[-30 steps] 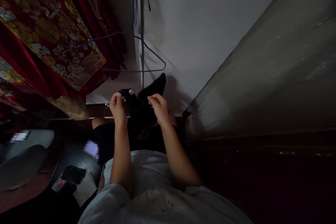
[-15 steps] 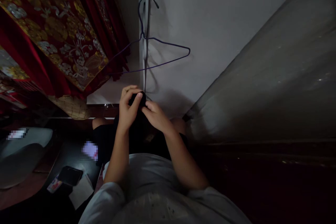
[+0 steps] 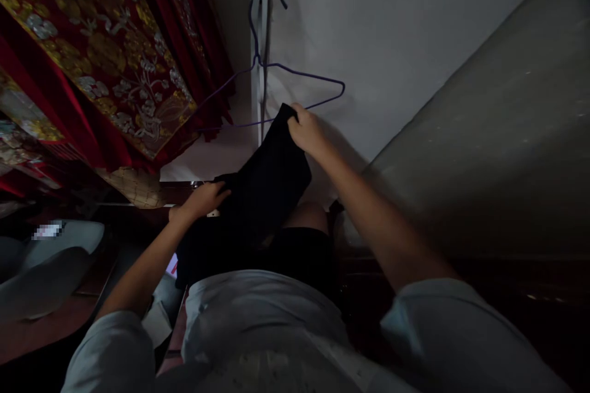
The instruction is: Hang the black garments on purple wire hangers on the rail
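Observation:
A black cloth garment (image 3: 271,172) is stretched between my two hands above my lap; its exact kind is too dark to make out. My right hand (image 3: 305,128) is raised and pinches the garment's upper corner, just in front of the lower bar of a purple wire hanger (image 3: 318,78). Lower and to the left, my left hand (image 3: 206,198) grips the cloth's other side near my knee. The lower part of the garment merges with my dark shorts (image 3: 304,252), so its edge there is hidden.
The hanger hooks on a grey vertical strip (image 3: 260,31) along the pale wall (image 3: 391,6). Red cloth with gold and silver embroidery (image 3: 110,55) hangs at the upper left. A grey plastic chair (image 3: 69,252) stands at left. A grey slanted surface (image 3: 498,135) borders the right.
My hands, close together on the bunched black cloth before, have moved apart. The right went up and to the right, the left down and to the left, and the garment is spread out.

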`<state>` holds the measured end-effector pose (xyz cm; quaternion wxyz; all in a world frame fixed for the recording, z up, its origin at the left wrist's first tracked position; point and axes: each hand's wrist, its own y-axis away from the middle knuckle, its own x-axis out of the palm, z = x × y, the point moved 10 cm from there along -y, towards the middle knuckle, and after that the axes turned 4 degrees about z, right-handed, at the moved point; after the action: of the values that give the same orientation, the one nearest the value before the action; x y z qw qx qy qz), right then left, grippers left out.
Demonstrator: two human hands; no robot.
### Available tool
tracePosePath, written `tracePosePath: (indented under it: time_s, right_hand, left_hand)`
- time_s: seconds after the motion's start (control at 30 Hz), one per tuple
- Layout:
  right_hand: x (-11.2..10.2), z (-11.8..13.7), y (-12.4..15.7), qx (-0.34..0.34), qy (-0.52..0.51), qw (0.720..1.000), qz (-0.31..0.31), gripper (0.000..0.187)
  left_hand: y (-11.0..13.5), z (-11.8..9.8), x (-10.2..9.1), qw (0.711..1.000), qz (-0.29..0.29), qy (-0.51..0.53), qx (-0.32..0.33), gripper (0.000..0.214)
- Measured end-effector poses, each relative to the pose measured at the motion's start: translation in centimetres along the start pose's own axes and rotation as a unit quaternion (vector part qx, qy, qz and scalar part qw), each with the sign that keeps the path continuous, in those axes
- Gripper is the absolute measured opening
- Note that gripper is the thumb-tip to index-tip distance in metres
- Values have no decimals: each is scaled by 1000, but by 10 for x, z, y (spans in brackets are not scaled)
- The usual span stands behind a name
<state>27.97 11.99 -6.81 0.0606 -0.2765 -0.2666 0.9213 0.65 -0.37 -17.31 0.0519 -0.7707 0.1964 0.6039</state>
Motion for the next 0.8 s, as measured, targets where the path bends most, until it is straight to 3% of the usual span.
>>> tracePosePath:
  time_s: [0.07, 0.13, 0.23, 0.3, 0.4, 0.43, 0.47, 0.6, 0.73, 0.8]
  right_hand:
    - [-4, -8, 5, 17, 35, 999, 20, 16]
    - [-19, -5, 12, 19, 60, 998, 15, 26]
    - [-48, 4, 17, 28, 77, 997, -3, 38]
    - [-64, 6, 17, 43, 90, 995, -7, 43]
    - [-78, 10, 18, 53, 113, 992, 0, 46]
    - [-81, 12, 19, 54, 120, 991, 5, 46]
    - [-83, 13, 20, 54, 124, 991, 9, 46]
    - [-90, 17, 25, 55, 137, 989, 13, 47]
    - [-94, 13, 21, 53, 141, 989, -2, 47]
    - [-90, 10, 20, 53, 123, 991, -6, 44]
  left_hand:
    - [-1, 26, -22, 998, -32, 32, -33, 39]
    - [-2, 49, -48, 993, -68, 74, -68, 45]
    - [-11, 63, -85, 978, -99, 169, -76, 46]
    - [-23, 55, -93, 965, -43, 252, -63, 43]
    - [-37, 28, -80, 937, 119, 320, -68, 34]
    - [-39, 21, -79, 936, 145, 313, -74, 30]
    - [-42, 16, -83, 943, 144, 290, -80, 26]
    - [-38, 1, -121, 991, 30, 123, -38, 24]
    - [-7, -18, -143, 999, 27, 36, 27, 28]
    - [9, -34, -165, 996, -19, 20, 79, 26]
